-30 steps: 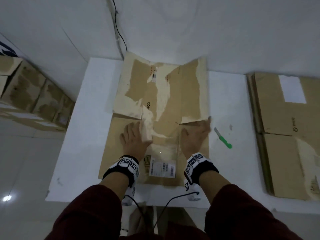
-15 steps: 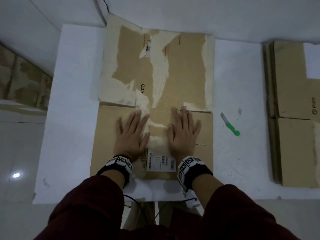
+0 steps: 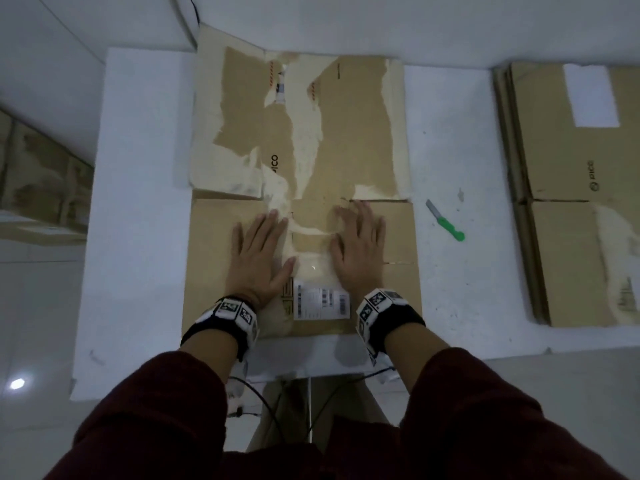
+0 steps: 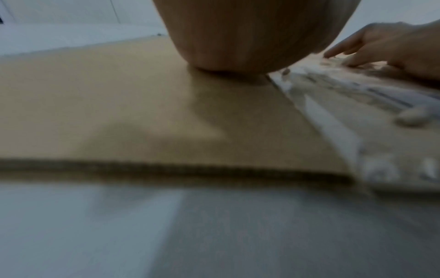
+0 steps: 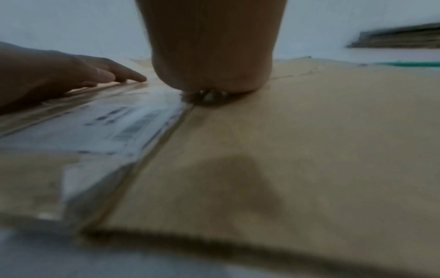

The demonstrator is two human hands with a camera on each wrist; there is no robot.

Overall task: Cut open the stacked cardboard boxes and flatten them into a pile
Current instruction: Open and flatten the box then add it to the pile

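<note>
A flattened cardboard box (image 3: 346, 140) with torn paper patches lies on the white table (image 3: 138, 202) in the head view. My left hand (image 3: 258, 251) and right hand (image 3: 358, 245) press flat on its near flaps, fingers straight, on either side of the taped seam and white shipping label (image 3: 320, 303). Each wrist view shows the heel of its own palm (image 4: 252, 41) (image 5: 212, 56) down on the cardboard (image 4: 119, 105) (image 5: 309, 150), with the other hand (image 4: 390, 47) (image 5: 59, 75) beside it. A green-handled knife (image 3: 446, 221) lies on the table right of the box.
A pile of flattened boxes (image 3: 571, 188) sits at the table's right end. More cardboard boxes (image 3: 38, 188) stand on the floor at the left. Cables (image 3: 277, 403) hang below the near table edge. A wall runs behind the table.
Both hands slid from the outer parts of the near flaps toward the centre seam and now press flat there. The box lies flatter, and my view has moved in over it.
</note>
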